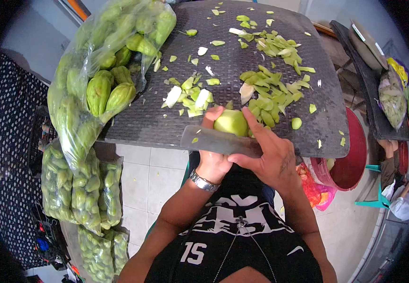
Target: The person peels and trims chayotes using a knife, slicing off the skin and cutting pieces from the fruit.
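Note:
A peeled pale green chayote point(231, 122) is held at the table's near edge, between both hands. My left hand point(215, 158), with a metal watch on the wrist, is closed around it from below and the left, partly hidden behind a wide knife blade point(221, 141). My right hand point(268, 151) is closed on the knife's right end, its fingers stretching up beside the chayote; the handle is hidden. The blade lies across the near side of the chayote. Green peelings point(270, 96) and a few white pieces point(173, 96) are scattered just beyond the hands.
A large clear bag of chayotes point(115, 61) covers the left of the dark woven table point(176, 129). More filled bags point(84, 188) stand below left. At the right are a red tub point(350, 155), a side table point(362, 61) with bags, and part of another person point(403, 200).

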`<move>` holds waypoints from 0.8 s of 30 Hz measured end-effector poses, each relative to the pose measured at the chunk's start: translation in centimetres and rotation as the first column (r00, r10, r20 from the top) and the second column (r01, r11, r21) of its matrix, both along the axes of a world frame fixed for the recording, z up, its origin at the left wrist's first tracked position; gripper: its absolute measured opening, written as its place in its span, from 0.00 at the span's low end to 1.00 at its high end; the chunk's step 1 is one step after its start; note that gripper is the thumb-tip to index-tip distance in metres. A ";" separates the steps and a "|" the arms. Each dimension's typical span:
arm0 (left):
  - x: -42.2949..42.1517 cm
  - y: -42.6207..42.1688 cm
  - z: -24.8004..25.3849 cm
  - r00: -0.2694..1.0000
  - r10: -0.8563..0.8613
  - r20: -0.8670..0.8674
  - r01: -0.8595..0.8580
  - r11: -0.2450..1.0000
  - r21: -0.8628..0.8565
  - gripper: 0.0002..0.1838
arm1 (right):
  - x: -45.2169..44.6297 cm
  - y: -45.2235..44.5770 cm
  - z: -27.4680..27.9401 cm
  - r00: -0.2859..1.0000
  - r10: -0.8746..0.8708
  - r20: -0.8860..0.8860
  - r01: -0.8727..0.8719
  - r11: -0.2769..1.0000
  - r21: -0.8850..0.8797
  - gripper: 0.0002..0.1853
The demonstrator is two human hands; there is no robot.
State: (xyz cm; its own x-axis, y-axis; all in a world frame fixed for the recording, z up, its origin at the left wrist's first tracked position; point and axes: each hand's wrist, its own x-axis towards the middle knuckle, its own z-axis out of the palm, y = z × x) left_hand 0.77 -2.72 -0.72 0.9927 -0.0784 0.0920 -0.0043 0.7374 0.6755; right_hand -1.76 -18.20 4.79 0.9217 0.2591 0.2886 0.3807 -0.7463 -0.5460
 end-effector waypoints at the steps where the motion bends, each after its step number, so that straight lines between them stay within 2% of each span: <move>1: 0.8 0.3 -0.3 0.979 -0.047 -0.197 0.032 0.996 -0.079 0.25 | 0.1 0.0 -0.1 1.000 0.001 0.010 -0.001 1.000 -0.003 0.51; 2: 1.3 0.5 -0.5 0.918 -0.107 -0.381 0.047 0.986 -0.163 0.24 | 0.2 0.0 -0.4 1.000 0.003 0.023 -0.003 1.000 -0.010 0.51; 5: 1.6 0.2 -0.5 0.908 -0.031 -0.418 -0.046 0.984 -0.174 0.20 | 0.7 -0.9 -0.9 1.000 -0.011 0.026 0.012 1.000 -0.020 0.48; 7: 1.4 0.0 1.5 0.896 -0.023 -0.443 -0.042 0.990 -0.136 0.19 | 1.3 -2.1 -0.9 0.999 -0.036 -0.012 0.036 0.999 -0.015 0.44; 8: 1.4 0.1 2.2 0.891 -0.017 -0.455 -0.041 0.992 -0.118 0.19 | 1.8 -2.9 -1.1 0.990 -0.134 -0.046 0.134 0.991 0.000 0.40; 9: 1.4 1.5 1.5 0.888 -0.218 -0.405 0.147 0.969 -0.201 0.17 | 2.5 -3.8 -1.6 0.970 -0.229 -0.082 0.231 0.973 0.012 0.37; 10: 1.4 1.5 1.7 0.892 -0.199 -0.407 0.132 0.974 -0.187 0.17 | 3.0 -4.5 -1.9 0.939 -0.322 -0.119 0.326 0.945 0.020 0.33; 13: 1.4 1.4 1.9 0.893 -0.120 -0.433 0.057 0.986 -0.155 0.18 | 3.2 -5.7 -1.3 0.916 -0.374 -0.144 0.390 0.914 0.109 0.27; 16: 2.6 0.3 1.4 0.878 -0.044 -0.477 -0.049 0.982 -0.180 0.20 | 1.9 -3.8 1.1 0.887 -0.229 -0.401 0.287 0.954 0.089 0.29; 18: 3.0 -0.4 0.9 0.868 0.008 -0.496 -0.142 0.962 -0.232 0.21 | 1.0 -2.3 0.1 0.954 -0.152 -0.257 0.170 0.984 0.047 0.29; 20: 2.7 -0.3 0.4 0.857 -0.075 -0.510 -0.039 0.977 -0.211 0.21 | 0.5 -1.0 -0.5 0.993 -0.070 -0.097 0.075 0.996 0.043 0.30; 22: 2.3 0.3 0.9 0.861 -0.172 -0.478 0.094 0.979 -0.182 0.22 | 0.6 -0.4 -0.6 0.996 -0.056 -0.066 0.058 0.998 0.024 0.32; 24: 2.1 0.4 0.7 0.883 -0.166 -0.438 0.070 0.971 -0.227 0.21 | 0.8 -0.4 -0.1 0.998 -0.048 -0.041 0.047 0.999 -0.017 0.32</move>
